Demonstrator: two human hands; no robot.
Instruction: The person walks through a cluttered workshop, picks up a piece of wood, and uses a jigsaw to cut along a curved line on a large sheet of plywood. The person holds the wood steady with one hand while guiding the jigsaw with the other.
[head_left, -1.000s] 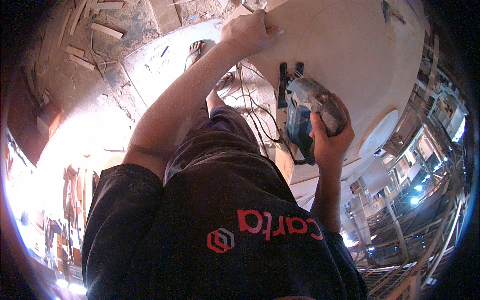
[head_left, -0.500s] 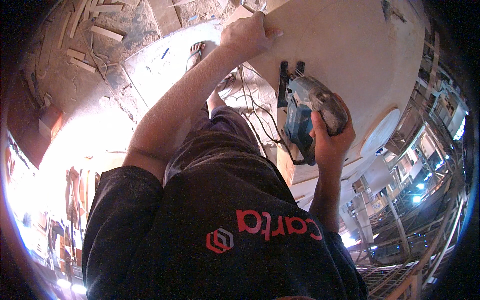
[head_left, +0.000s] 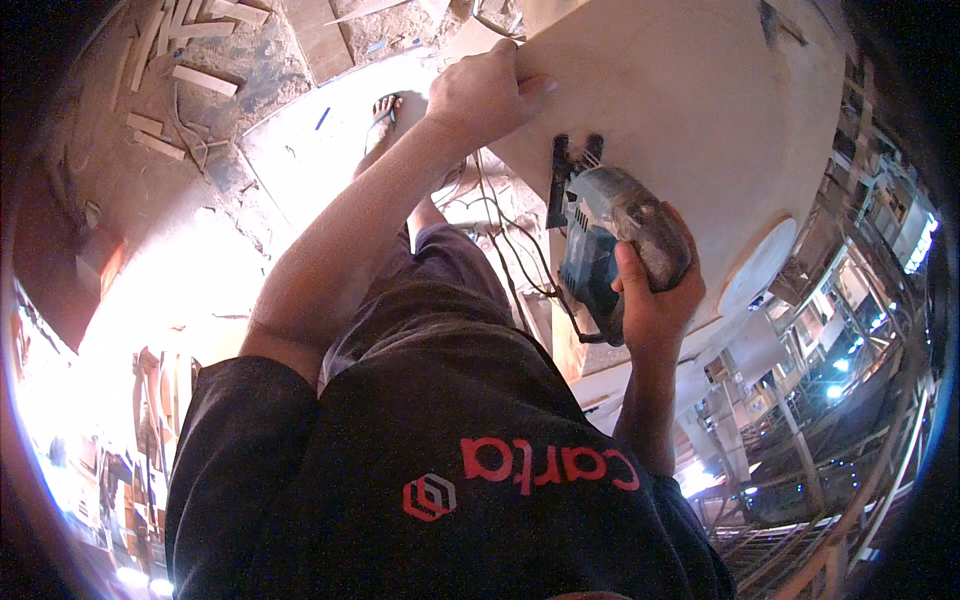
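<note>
Plainly in hand: a jigsaw [head_left: 600,240] at the edge of a board [head_left: 700,110]

Nearest, a black shirt [head_left: 290,480] with a red print fills the bottom of the frame. Right of centre, the right hand [head_left: 660,305] has its fingers and thumb clamped on the jigsaw's rounded rear. The jigsaw (blue and grey, dusty) lies along the board's left edge, its black forked shoe toward the top of the frame. Above centre, the left hand [head_left: 478,95] rests at the board's upper-left edge, thumb apart from the curled fingers; whether they clamp beneath the edge, I cannot tell. A dark cord [head_left: 515,250] loops just left of the jigsaw. A pale oval [head_left: 757,268] shows at the board's lower right. Beyond, a sandalled foot [head_left: 383,112] stands on the floor [head_left: 290,150], wood strips [head_left: 205,80] lie scattered upper left, and lights [head_left: 835,391] glow far right.
</note>
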